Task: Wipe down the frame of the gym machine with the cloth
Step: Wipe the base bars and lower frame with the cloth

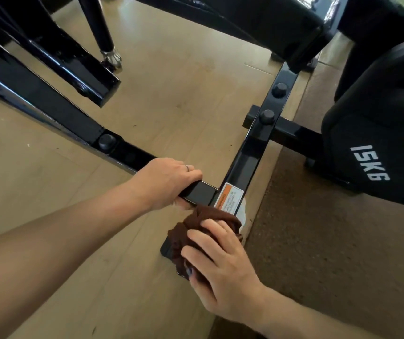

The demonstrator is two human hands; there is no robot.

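The gym machine's black steel frame (252,145) lies low on the floor, two square tubes meeting at a corner near the middle of the view. My left hand (164,182) grips the left tube just before that corner, fingers curled over its top. My right hand (217,263) holds a bunched dark brown cloth (196,228) and presses it on the near end of the other tube, below a white and orange warning label (229,198). The tube's end is mostly hidden under the cloth.
A black 15KG weight plate (372,152) stands at the right, on a brown mat (330,253). Further black frame bars (56,59) and a furniture leg with a metal caster (110,57) cross the upper left. Light wooden floor (49,277) lies around.
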